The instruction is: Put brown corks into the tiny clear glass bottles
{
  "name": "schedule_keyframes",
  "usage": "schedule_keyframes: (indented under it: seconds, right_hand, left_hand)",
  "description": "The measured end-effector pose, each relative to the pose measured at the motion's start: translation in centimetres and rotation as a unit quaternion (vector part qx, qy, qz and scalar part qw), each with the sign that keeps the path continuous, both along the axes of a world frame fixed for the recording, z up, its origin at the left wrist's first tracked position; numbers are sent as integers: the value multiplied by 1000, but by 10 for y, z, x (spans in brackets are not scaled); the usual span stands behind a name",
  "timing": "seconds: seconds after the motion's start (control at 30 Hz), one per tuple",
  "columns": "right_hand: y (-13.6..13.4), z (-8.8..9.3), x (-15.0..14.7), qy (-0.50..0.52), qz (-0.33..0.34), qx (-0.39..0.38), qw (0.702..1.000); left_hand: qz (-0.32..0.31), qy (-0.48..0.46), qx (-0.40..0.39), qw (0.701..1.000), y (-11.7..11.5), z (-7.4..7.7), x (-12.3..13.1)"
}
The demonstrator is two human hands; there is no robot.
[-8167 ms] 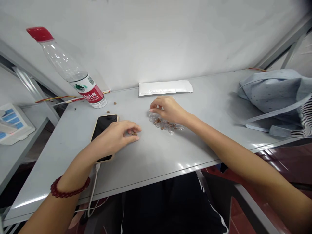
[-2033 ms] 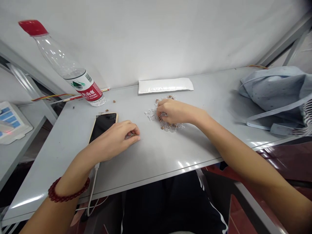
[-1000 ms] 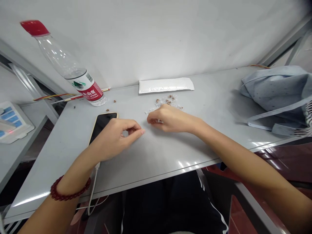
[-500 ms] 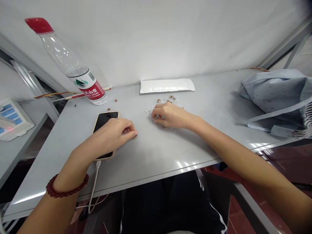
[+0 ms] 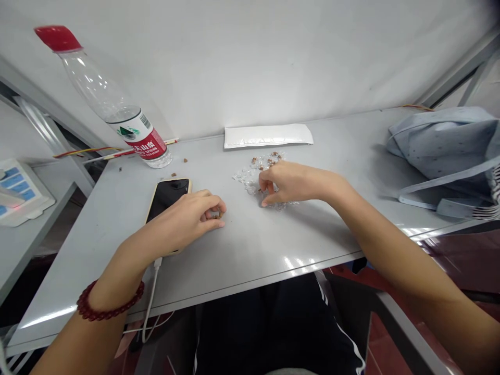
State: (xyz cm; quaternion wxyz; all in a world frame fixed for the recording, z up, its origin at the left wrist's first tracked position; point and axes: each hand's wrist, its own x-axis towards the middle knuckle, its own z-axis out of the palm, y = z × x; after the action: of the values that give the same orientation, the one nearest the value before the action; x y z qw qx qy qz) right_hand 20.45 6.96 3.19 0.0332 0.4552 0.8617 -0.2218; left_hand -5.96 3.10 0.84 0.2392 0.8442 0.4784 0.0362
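Observation:
My left hand (image 5: pixel 191 216) rests partly over a black phone (image 5: pixel 167 195). Its fingers curl around small brown pieces (image 5: pixel 216 214), too small to name more exactly. To the right, my right hand (image 5: pixel 289 182) reaches down into a loose pile of clear plastic bits (image 5: pixel 250 179) mixed with more brown chunks (image 5: pixel 274 154). Its thumb and index fingertip are apart, close to the table; the hand hides part of the pile, and whether its other fingers touch anything cannot be seen.
A red-capped water bottle (image 5: pixel 144 138) stands at the back left, with a few brown crumbs (image 5: pixel 185 160) near it. Along the wall lies a flat white packet (image 5: pixel 269 136). A light blue cloth bag (image 5: pixel 449 151) sits at the right. A white cable (image 5: pixel 153 291) hangs from the phone.
My right hand has shifted right, and its thumb and index finger have parted, uncovering clear bits at the pile's left. My left hand has moved slightly right, its fingers around the brown pieces.

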Motion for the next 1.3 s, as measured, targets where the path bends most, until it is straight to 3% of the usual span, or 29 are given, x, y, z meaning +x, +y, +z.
schedule_keyframes:
  seconds: [0.23, 0.57, 0.73, 0.83, 0.93, 1.17, 1.3]
  right_hand:
    - [-1, -8, -4, 8, 24, 11, 1000]
    - [-5, -6, -12, -7, 50, 37, 998]
    - [-11, -6, -15, 126, 120, 53, 983]
    - [-16, -6, -19, 207, 147, 49, 966]
    - [-18, -7, -22, 240, 147, 48, 958]
    - [-15, -7, -21, 278, 147, 21, 949]
    - [-17, -8, -23, 332, 136, 17, 933]
  left_hand:
    - [20, -20, -26, 999, 0, 4, 4]
    - [47, -33, 20, 998, -5, 3, 16]
    - [76, -80, 23, 994, -8, 7, 25]
    - [55, -111, -4, 992, -10, 12, 27]
    - [42, -121, -9, 992, -11, 15, 28]
    - [80, -151, -17, 985, -12, 14, 26]
    - [63, -158, -32, 985, -11, 14, 27]
